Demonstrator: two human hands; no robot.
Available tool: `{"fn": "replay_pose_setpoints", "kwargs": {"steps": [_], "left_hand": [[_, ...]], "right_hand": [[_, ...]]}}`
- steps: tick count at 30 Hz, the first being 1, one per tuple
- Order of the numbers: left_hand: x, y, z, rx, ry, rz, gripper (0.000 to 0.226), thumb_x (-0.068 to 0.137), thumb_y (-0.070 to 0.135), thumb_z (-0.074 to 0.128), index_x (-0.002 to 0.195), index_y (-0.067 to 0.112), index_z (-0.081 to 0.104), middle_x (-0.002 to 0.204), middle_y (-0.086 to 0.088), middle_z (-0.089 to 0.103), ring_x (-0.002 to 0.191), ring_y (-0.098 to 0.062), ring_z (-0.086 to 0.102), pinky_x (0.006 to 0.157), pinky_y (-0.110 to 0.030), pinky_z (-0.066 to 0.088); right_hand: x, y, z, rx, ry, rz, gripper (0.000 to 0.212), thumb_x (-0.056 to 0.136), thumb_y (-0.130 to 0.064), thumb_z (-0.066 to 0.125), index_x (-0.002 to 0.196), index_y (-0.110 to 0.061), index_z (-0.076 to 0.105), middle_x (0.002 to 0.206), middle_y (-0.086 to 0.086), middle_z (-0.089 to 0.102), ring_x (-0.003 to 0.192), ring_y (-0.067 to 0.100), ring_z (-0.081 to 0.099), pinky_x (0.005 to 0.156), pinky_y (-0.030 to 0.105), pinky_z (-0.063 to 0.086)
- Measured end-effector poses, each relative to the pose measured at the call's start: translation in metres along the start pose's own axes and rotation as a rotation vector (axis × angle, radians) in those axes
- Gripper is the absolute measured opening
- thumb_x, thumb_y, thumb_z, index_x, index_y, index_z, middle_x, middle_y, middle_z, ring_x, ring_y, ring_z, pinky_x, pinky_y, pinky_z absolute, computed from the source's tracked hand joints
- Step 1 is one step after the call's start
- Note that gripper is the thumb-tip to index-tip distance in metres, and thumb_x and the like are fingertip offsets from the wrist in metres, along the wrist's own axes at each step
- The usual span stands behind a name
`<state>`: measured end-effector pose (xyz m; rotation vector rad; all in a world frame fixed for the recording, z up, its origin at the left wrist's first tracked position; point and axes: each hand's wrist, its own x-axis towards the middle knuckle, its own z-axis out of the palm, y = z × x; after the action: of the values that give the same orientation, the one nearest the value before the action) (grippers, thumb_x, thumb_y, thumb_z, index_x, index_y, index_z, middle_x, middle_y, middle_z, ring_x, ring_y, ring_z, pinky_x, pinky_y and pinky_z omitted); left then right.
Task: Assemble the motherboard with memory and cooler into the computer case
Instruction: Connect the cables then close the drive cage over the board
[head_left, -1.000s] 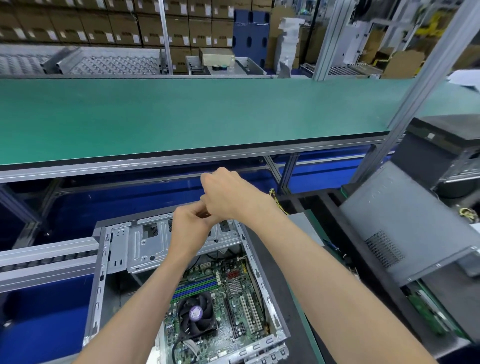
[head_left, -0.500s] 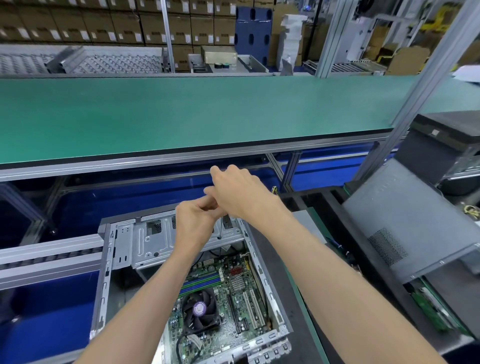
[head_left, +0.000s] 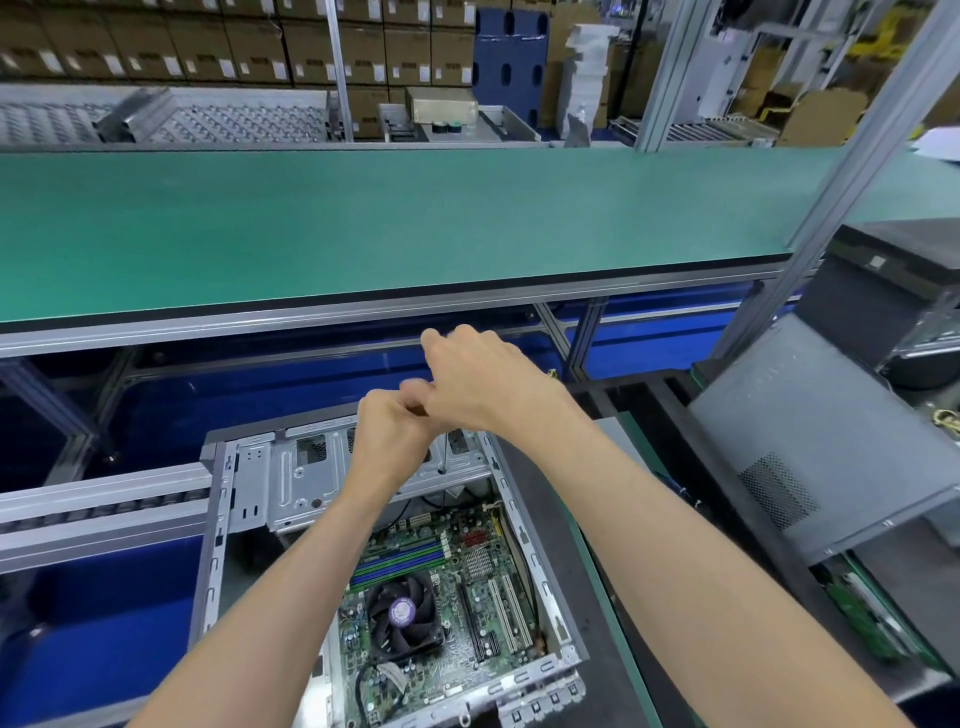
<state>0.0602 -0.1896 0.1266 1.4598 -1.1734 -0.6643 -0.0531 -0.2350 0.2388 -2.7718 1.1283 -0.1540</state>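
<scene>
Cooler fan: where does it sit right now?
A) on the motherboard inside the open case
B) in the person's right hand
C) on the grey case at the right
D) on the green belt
A: the cooler fan sits on the motherboard inside the open case.

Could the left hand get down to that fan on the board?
Probably yes: the fan lies uncovered in the open case, directly beneath the left hand, though it's busy meeting the right hand.

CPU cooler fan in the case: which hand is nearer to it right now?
Left. The left hand is up over the drive bay beyond the CPU cooler fan; the right hand is farther beyond, toward the green conveyor belt.
</scene>
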Motion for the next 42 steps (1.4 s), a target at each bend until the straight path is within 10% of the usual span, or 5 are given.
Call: {"fn": "replay_pose_setpoints", "kwargs": {"steps": [13,21,28,33,42], "left_hand": [[0.004,-0.005,-0.012,-0.047,-0.275,0.044,0.015,0.087,0.013,0.070,0.092,0.026,0.076,0.084,-0.008,0.075,0.080,-0.032,0.067,0.078,-0.047,0.057],[-0.010,0.002,0.009,-0.030,0.073,0.091,0.023,0.074,0.018,0.083,0.071,0.038,0.074,0.062,0.013,0.069,0.049,0.003,0.050,0.049,-0.009,0.037],[0.007,-0.004,-0.015,-0.096,-0.322,0.052,0.016,0.087,0.016,0.063,0.095,0.022,0.075,0.085,-0.009,0.074,0.082,-0.027,0.069,0.085,-0.048,0.058],[0.001,-0.004,-0.006,-0.023,-0.139,0.082,0.010,0.083,0.028,0.070,0.080,0.036,0.076,0.061,0.003,0.066,0.052,-0.018,0.045,0.051,-0.030,0.042],[-0.002,-0.005,-0.005,-0.041,-0.125,0.061,0.013,0.087,0.029,0.072,0.096,0.037,0.077,0.089,0.006,0.077,0.072,-0.022,0.063,0.073,-0.057,0.055]], "right_hand": [[0.003,0.009,-0.005,0.058,-0.096,-0.178,0.024,0.079,-0.021,0.075,0.096,-0.015,0.058,0.100,0.000,0.056,0.088,0.019,0.054,0.069,0.030,0.045],[0.004,0.001,0.009,-0.097,0.074,0.009,0.025,0.102,-0.038,0.043,0.095,-0.015,0.040,0.072,-0.002,0.027,0.074,0.027,0.041,0.064,0.040,0.032],[0.002,0.009,-0.004,0.051,-0.058,-0.135,0.016,0.083,-0.017,0.064,0.095,-0.011,0.057,0.091,0.002,0.056,0.080,0.019,0.051,0.057,0.026,0.035],[0.000,0.010,-0.004,0.117,-0.039,-0.092,0.014,0.084,-0.020,0.058,0.094,-0.012,0.052,0.090,0.002,0.052,0.078,0.022,0.051,0.059,0.031,0.039],[0.011,0.006,0.003,-0.006,-0.066,-0.051,0.016,0.088,-0.018,0.060,0.080,-0.014,0.046,0.085,0.005,0.051,0.074,0.022,0.051,0.060,0.037,0.046]]}}
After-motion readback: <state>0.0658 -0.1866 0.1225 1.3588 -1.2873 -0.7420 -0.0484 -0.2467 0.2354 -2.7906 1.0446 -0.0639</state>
